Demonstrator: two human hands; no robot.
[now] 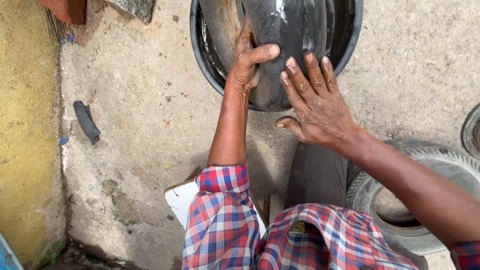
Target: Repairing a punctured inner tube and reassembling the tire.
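A wet black rubber inner tube hangs over the rim of a round black basin that holds water. My left hand grips the tube's left side, thumb across its front. My right hand lies flat on the tube's lower right part, fingers spread and pointing up. Both forearms come out of rolled red-and-blue checked sleeves.
A grey tyre lies on the concrete ground at the lower right. Another round rim shows at the right edge. A scrap of black rubber lies at the left, beside a yellow strip of ground. A white board sits below my left arm.
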